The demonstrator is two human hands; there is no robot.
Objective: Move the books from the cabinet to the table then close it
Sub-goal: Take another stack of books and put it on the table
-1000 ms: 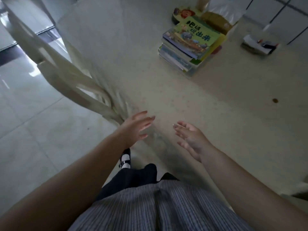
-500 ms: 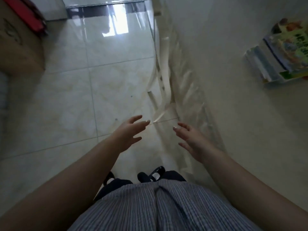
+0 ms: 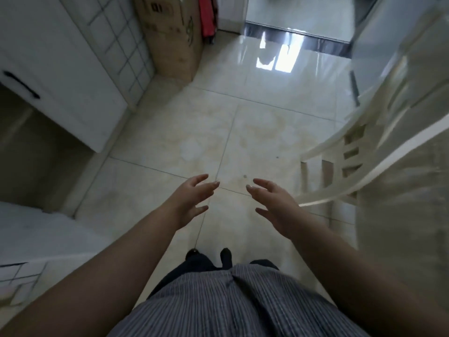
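Observation:
My left hand (image 3: 192, 199) and my right hand (image 3: 274, 205) hang side by side over the tiled floor, both empty with fingers spread. The white cabinet (image 3: 73, 76) stands at the left; its door with a black handle (image 3: 20, 85) is swung open, and a dark opening (image 3: 31, 152) shows beside it. I cannot make out any books inside. The pale table (image 3: 410, 227) runs along the right edge. No books are in view.
A white chair (image 3: 345, 171) stands pushed against the table on the right. A tall cardboard box (image 3: 170, 37) and something red (image 3: 206, 15) stand at the back left. The glossy floor (image 3: 243, 132) stretches between cabinet and table.
My view has swung left, away from the table and its stack of books, which has left the frame. The cabinet has come into view. Both hands stay empty and apart.

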